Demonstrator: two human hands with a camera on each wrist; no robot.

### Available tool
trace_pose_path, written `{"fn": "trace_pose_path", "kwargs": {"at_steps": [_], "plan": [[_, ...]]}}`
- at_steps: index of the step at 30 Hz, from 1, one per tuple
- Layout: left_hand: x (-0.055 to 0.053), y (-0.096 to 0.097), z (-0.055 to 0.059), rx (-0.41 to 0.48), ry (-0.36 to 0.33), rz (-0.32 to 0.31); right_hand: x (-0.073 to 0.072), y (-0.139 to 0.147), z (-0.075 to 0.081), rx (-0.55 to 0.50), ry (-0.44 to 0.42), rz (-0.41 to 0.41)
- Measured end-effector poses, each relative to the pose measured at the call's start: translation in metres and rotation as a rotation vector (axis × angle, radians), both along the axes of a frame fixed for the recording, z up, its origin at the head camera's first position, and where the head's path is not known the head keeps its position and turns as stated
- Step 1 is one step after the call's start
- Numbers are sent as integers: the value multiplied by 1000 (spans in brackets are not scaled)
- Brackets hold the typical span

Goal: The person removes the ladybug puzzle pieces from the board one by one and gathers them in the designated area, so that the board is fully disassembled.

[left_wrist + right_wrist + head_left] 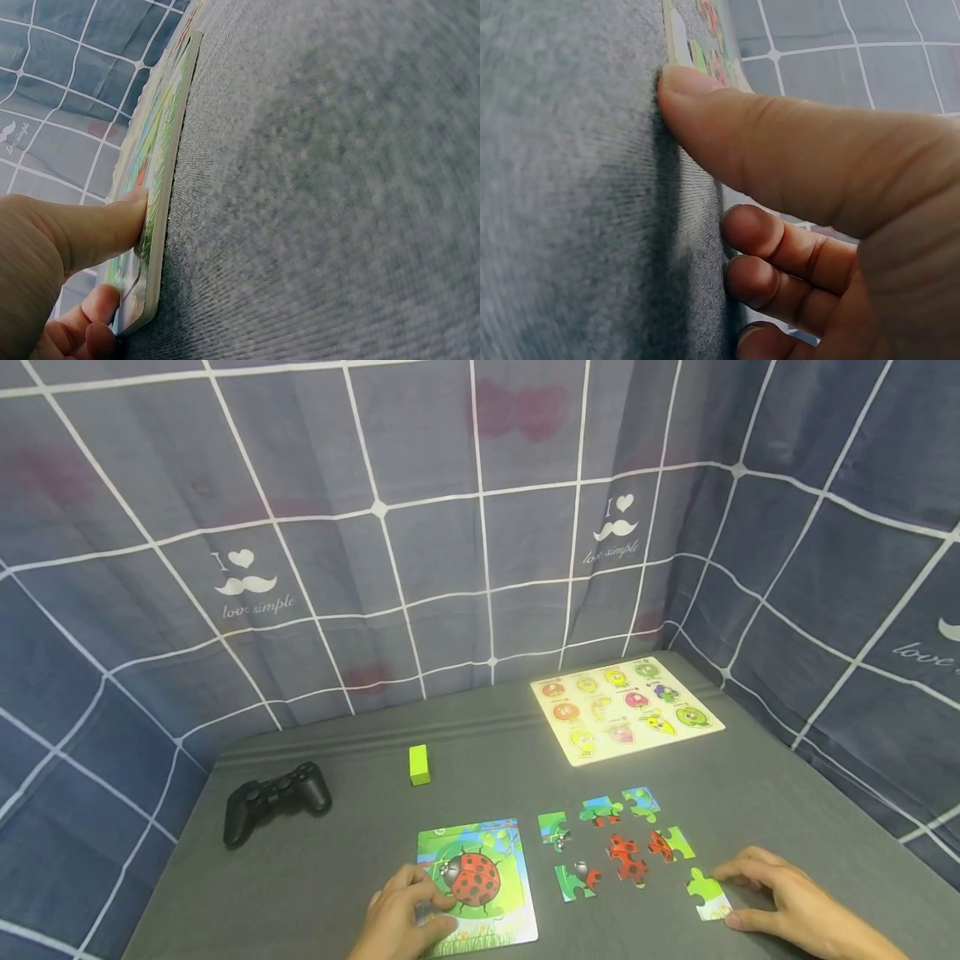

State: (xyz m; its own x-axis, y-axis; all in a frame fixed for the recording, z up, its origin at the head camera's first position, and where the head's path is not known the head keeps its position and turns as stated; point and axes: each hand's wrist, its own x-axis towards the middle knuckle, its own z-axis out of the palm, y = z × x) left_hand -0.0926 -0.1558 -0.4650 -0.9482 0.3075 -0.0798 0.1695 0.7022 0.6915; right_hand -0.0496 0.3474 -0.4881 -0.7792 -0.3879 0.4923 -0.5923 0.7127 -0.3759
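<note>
A square ladybug puzzle board [517,893] lies flat at the near middle, showing a red ladybug on green. My left hand [408,910] rests on its left side, thumb pressing the face near the front edge and fingertips at the left rim in the left wrist view. To the right, several loose jigsaw pieces [627,860] with parts of the same picture lie apart. My right hand [783,897] pinches the nearest right one, a green and white puzzle piece [707,893], thumb at its lower corner and index finger at its upper side. In the right wrist view the thumb [705,97] hides the index fingertip.
A fruit picture board [630,710] lies at the back right. Behind my left hand stands a lime-green block [419,765], and a black game controller [276,802] sits at the left. A dark blue gridded curtain [442,543] encloses the grey cloth-covered table [322,877].
</note>
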Motion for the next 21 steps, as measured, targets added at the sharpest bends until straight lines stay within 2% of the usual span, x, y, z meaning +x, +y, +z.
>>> {"fn": "trace_pose_path", "kwargs": {"at_steps": [8, 21], "plan": [[0, 0, 0, -21, 45, 1, 2, 1, 1, 14, -46, -8], [-1, 0, 0, -27, 53, -1, 3, 4, 2, 23, -102, -17]]}}
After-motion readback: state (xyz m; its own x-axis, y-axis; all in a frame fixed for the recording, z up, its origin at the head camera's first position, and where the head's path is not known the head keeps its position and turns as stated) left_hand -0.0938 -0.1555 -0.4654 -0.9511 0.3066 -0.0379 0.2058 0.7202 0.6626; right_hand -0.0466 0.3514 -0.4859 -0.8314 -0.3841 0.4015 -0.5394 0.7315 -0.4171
